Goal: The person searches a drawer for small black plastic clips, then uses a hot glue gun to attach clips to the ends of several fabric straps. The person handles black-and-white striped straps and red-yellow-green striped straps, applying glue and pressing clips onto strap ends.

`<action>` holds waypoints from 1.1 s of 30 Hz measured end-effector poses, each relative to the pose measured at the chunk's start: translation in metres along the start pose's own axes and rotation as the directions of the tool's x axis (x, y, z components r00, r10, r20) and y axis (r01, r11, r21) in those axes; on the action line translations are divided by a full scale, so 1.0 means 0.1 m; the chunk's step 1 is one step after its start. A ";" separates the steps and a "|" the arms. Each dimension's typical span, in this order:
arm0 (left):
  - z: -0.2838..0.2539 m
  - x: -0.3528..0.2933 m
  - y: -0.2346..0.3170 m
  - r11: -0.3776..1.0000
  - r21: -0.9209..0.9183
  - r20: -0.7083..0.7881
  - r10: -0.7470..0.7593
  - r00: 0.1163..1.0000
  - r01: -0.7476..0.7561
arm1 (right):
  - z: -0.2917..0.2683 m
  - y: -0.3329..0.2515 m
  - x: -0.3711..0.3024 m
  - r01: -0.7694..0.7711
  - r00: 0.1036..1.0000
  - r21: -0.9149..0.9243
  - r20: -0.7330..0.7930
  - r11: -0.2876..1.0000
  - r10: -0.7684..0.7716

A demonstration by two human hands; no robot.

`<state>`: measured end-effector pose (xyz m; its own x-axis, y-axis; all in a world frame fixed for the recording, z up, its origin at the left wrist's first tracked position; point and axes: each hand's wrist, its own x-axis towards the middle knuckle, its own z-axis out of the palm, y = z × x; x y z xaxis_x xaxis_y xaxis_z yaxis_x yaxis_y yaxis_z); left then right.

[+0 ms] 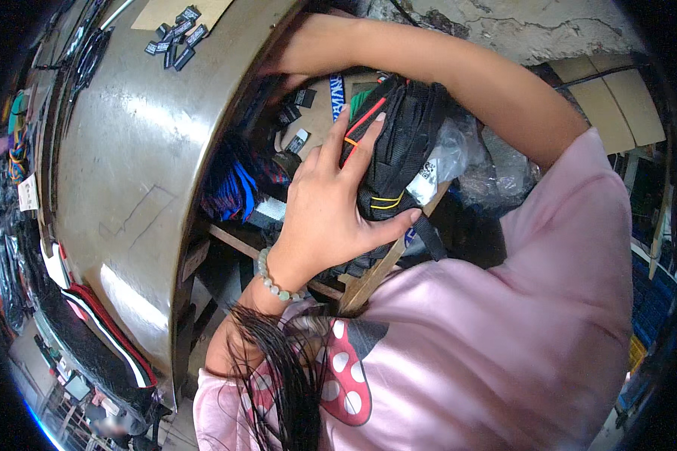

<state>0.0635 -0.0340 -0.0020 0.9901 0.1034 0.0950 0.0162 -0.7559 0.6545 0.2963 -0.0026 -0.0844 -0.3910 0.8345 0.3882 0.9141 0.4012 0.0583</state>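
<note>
My left hand (320, 210), a beaded bracelet (265, 274) at its wrist, rests with fingers spread on a bundle of black webbing straps (406, 143). A red-edged strap (368, 120) and a thin orange band lie by its index and middle fingers. Its thumb points right, near a strap with yellow lines (387, 203). My right arm bends over the straps from the right. My right hand (286, 64) reaches in beneath the table edge, so its fingers are hidden. Below it, small black labels (304, 98) lie on a brown surface among the materials.
On the metal-topped table (143, 135) at left sits a pile of small black labels (179, 37). Blue and dark strips (237, 180) hang below its edge. Clear plastic bags (466, 154) and a wooden bar (384, 274) border the straps. Cardboard (617, 98) leans at the upper right.
</note>
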 end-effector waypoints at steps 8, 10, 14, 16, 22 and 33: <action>-0.01 0.00 0.02 1.000 0.011 0.023 -0.028 0.999 0.028 | 0.19 0.09 0.18 -0.212 0.945 0.192 0.291 0.958 0.151; 0.00 0.00 0.02 1.000 0.016 0.018 -0.016 1.000 0.016 | 0.23 0.12 0.15 -0.187 0.973 0.304 0.187 0.934 0.134; 0.00 0.00 0.01 0.999 0.036 0.011 -0.019 1.000 0.019 | 0.16 0.08 0.15 -0.265 0.940 0.253 0.281 0.931 0.191; 0.00 0.00 0.00 0.999 0.030 0.017 -0.025 1.000 0.025 | 0.04 0.02 0.18 -0.196 0.961 0.284 0.246 0.939 0.126; 0.00 0.00 0.00 0.999 0.037 0.016 -0.031 0.999 0.030 | -0.31 0.08 0.15 -0.068 0.861 0.146 0.508 0.987 -0.016; 0.00 0.01 -0.03 0.999 0.029 0.031 -0.029 0.999 0.028 | -0.19 0.20 0.30 -0.239 0.643 -0.161 0.712 0.958 0.280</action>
<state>0.0640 -0.0314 -0.0037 0.9931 0.1045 0.0527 0.0476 -0.7715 0.6345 0.3047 0.0233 -0.0543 -0.0718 0.9184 -0.3890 0.9860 0.1242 0.1113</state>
